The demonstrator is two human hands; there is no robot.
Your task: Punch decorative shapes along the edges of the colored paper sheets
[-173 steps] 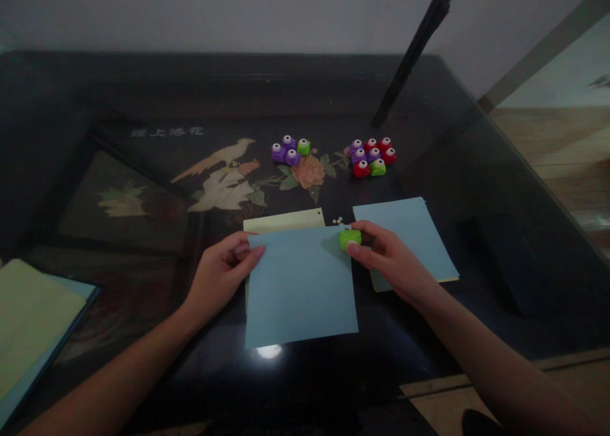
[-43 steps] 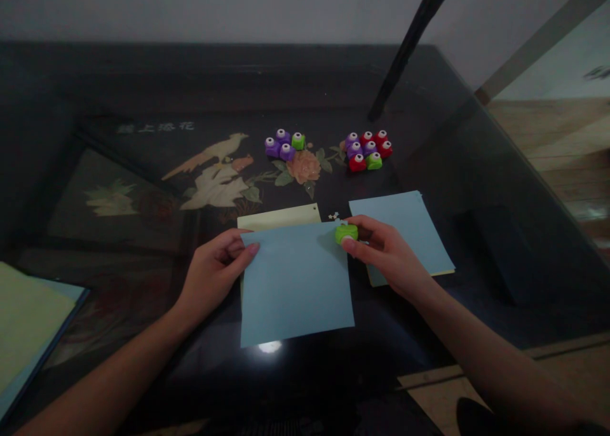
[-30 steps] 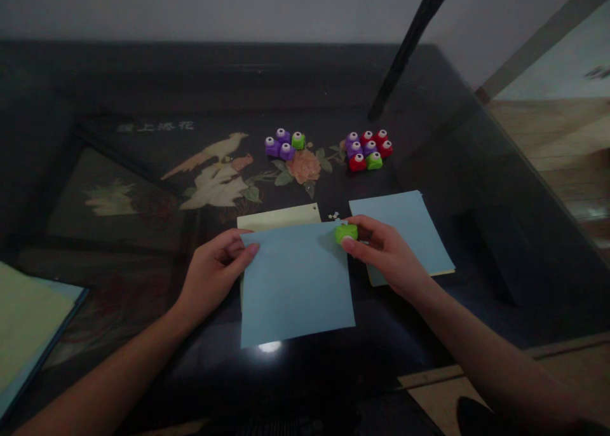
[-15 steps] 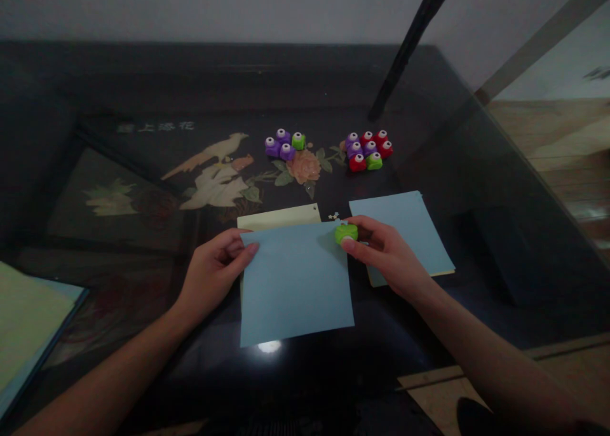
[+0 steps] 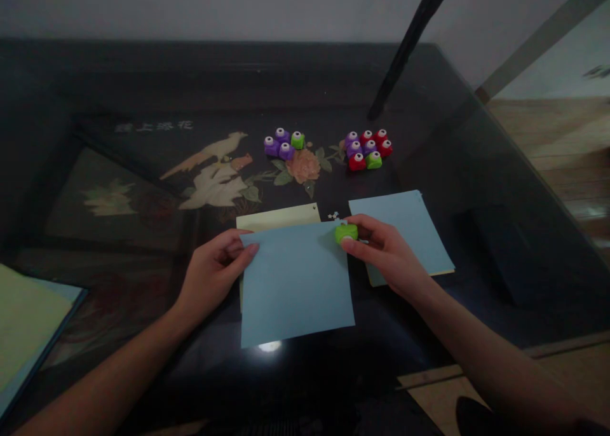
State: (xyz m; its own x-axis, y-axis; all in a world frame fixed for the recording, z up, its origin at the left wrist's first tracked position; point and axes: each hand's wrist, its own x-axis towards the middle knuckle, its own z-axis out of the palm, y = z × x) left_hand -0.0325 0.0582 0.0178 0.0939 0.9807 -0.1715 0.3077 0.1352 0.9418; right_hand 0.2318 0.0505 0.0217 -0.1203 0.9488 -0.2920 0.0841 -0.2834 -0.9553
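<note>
A light blue sheet of paper [image 5: 295, 283] lies in front of me on the dark glass table [image 5: 143, 80]. My left hand [image 5: 216, 271] pinches its upper left corner. My right hand [image 5: 381, 252] is closed round a small green paper punch [image 5: 345, 232] set on the sheet's upper right corner. Under the blue sheet a pale yellow sheet [image 5: 279, 217] sticks out at the top. Tiny punched scraps [image 5: 333, 215] lie just above the punch.
Another blue sheet [image 5: 405, 223] lies to the right on a yellow one. Two clusters of small punches stand farther back, purple and green [image 5: 283, 145] and red, purple, green [image 5: 368, 150]. A stack of paper [image 5: 28, 321] sits at the left edge. A dark bar [image 5: 405, 45] leans at the back.
Both hands hold their places on the sheet and punch; only the view has shifted very slightly.
</note>
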